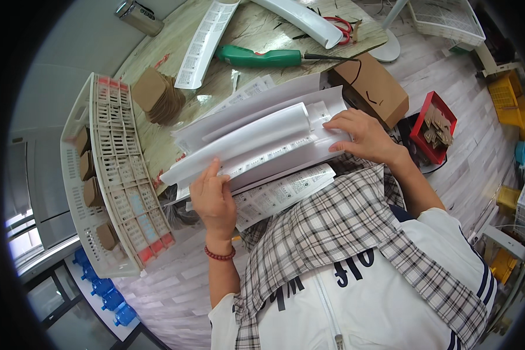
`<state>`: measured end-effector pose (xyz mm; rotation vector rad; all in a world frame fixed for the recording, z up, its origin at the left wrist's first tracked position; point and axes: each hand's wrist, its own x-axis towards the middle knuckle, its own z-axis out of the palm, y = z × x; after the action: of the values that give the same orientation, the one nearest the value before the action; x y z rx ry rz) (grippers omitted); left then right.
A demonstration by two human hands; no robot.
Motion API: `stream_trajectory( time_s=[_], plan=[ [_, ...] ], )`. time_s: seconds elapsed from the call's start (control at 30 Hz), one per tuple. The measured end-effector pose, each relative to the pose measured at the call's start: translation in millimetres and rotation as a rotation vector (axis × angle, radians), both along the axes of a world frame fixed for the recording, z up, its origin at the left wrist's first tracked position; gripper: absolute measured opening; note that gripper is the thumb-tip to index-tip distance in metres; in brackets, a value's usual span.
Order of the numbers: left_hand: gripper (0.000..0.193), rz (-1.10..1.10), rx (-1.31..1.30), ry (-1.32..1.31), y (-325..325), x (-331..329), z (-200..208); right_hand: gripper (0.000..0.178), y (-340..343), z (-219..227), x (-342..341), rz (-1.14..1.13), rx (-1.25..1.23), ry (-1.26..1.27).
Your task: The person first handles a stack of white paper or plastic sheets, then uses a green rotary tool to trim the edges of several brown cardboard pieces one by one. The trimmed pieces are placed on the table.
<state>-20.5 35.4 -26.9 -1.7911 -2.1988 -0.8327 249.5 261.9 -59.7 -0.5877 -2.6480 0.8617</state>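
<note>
Several curled white sheets of printed labels (256, 137) lie loosely stacked across my lap and the table's near edge. At the left end, my left hand (213, 201) grips the sheets, its index finger resting on the upper side. My right hand (361, 135) grips their right end, thumb below and fingers above. Small dark print shows along a strip of the stack; the outer sheets show plain white. Nearest my body, another printed label sheet (289, 192) lies against the checked apron (321, 221). Parts of the lower sheets are hidden beneath the upper ones.
On the marbled table (151, 143) lie a green-handled tool (262, 57) with a black cord, red scissors (343, 29), more label sheets (207, 44) and stacked brown cards (157, 96). A white crate (122, 169) stands left; a cardboard box (373, 87) and red box (434, 128) stand right.
</note>
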Motion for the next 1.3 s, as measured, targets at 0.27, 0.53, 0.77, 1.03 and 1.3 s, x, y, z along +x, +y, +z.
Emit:
stream_trajectory(
  time_s=[0.27,0.53,0.77,1.03,1.3],
  plan=[
    [0.028,0.0,0.045,-0.07,13,-17,10,0.037,-9,6,-3,-0.061,-0.039,0.053],
    [0.015,-0.039,-0.048,-0.146,20,-21,23,0.023,-12,-3,-2,0.131,0.124,0.173],
    [0.018,-0.12,-0.09,-0.213,29,-18,19,0.021,-21,-8,-1,0.093,0.018,0.275],
    [0.026,-0.329,-0.237,-0.292,31,-21,27,0.01,-17,-2,-9,-0.221,-0.653,0.218],
    [0.07,-0.296,-0.386,-0.186,35,-15,25,0.014,-10,14,-31,-0.344,-0.692,0.323]
  ],
)
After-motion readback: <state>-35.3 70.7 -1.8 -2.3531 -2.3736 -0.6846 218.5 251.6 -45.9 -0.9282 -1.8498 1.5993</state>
